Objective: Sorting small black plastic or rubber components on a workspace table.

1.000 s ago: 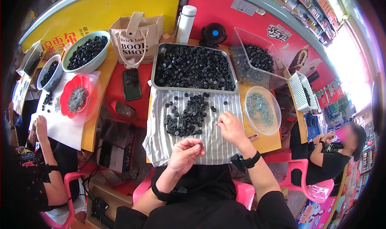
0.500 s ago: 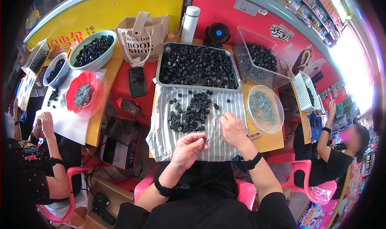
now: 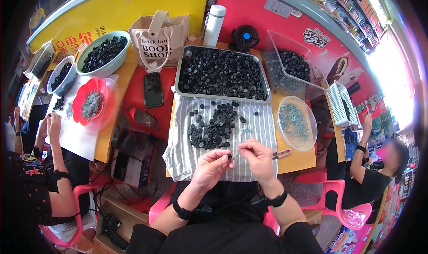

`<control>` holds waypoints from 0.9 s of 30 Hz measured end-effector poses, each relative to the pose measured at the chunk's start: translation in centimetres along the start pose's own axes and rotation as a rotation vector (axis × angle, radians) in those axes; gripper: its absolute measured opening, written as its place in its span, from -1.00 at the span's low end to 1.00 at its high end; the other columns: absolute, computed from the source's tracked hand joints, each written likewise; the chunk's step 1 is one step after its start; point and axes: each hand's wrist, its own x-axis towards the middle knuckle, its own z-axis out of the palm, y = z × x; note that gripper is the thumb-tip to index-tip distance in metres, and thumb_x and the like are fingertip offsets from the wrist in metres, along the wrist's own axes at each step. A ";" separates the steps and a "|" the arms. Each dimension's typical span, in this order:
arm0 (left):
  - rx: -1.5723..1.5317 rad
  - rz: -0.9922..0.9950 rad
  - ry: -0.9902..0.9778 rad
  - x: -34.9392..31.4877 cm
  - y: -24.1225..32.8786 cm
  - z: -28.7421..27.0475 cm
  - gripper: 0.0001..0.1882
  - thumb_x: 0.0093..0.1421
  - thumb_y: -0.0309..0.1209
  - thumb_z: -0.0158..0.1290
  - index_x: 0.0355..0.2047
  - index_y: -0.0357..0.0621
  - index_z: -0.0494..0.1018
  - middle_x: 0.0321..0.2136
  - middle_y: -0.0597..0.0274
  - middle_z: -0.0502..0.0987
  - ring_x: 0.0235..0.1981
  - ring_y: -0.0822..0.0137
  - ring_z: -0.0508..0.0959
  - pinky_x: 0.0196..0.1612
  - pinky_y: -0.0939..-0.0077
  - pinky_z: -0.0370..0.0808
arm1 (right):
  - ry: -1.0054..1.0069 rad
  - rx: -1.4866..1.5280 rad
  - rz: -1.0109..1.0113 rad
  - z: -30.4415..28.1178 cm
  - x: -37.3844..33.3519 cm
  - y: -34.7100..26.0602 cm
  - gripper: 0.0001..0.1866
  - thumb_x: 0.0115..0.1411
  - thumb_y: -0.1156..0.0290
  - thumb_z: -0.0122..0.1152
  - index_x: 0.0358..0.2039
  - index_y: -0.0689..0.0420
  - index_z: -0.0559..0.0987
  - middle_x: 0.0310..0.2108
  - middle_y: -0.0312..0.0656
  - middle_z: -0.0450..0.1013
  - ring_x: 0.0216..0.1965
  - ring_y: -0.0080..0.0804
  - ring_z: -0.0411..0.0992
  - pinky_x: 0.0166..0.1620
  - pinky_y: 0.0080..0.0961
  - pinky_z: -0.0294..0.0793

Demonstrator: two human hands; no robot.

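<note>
My left hand (image 3: 209, 167) pinches a small black round cap (image 3: 230, 156) between thumb and fingertips, above the near edge of a striped cloth (image 3: 180, 136). Just right of it, the fingers of my right hand (image 3: 258, 158) are pressed together; whatever they hold is too small to make out. Beyond the hands, a loose pile of black caps (image 3: 211, 131) lies on the cloth. A few thin, pale wire-like pieces (image 3: 245, 130) rest to the right of that pile. A round clear tub (image 3: 313, 133) with many thin metal pieces stands to the right.
Behind the cloth sits a metal tray (image 3: 223, 97) full of black caps. Pliers-like handles (image 3: 281, 154) lie by my right hand. A clear bin (image 3: 292, 82), fan (image 3: 245, 37), white bottle (image 3: 214, 24), tote bag (image 3: 156, 42) and phone (image 3: 153, 90) surround the tray. People work on both sides.
My right hand has moved from the wire-like pieces on the cloth back toward me, close to my left hand. The left hand keeps its black cap.
</note>
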 end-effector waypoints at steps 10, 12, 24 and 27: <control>-0.003 0.035 -0.011 0.0 -0.3 -0.4 -0.83 0.24 -0.54 0.05 -0.16 -0.24 0.53 -0.28 0.15 0.59 -0.34 0.31 0.59 -0.19 0.42 0.54 | 0.177 -0.083 -0.194 3.9 -2.3 0.1 -0.88 0.11 0.73 0.19 -0.33 0.27 0.59 -0.35 -0.20 0.45 -0.33 -0.54 0.41 -0.27 -0.66 0.40; 0.008 0.036 -0.010 0.0 -0.4 -0.4 -0.82 0.23 -0.54 0.06 -0.16 -0.24 0.53 -0.29 0.15 0.59 -0.35 0.32 0.59 -0.19 0.43 0.55 | 0.195 -0.095 -0.216 4.0 -2.5 0.1 -0.88 0.12 0.73 0.19 -0.34 0.27 0.59 -0.35 -0.20 0.45 -0.34 -0.54 0.42 -0.28 -0.65 0.40; 0.014 0.078 -0.029 -0.1 -0.7 -0.6 -0.83 0.23 -0.55 0.07 -0.17 -0.23 0.54 -0.28 0.16 0.59 -0.32 0.36 0.58 -0.20 0.48 0.54 | 0.220 -0.141 -0.275 4.8 -3.2 0.3 -0.85 0.12 0.74 0.16 -0.31 0.27 0.59 -0.31 -0.18 0.45 -0.35 -0.53 0.43 -0.32 -0.66 0.42; 0.007 0.072 -0.018 -0.2 -0.6 -0.8 -0.83 0.22 -0.54 0.08 -0.17 -0.23 0.54 -0.29 0.18 0.59 -0.33 0.40 0.58 -0.22 0.52 0.52 | 0.209 -0.071 -0.280 5.1 -3.5 0.7 -0.84 0.13 0.70 0.19 -0.27 0.25 0.58 -0.28 -0.17 0.44 -0.37 -0.54 0.43 -0.35 -0.63 0.47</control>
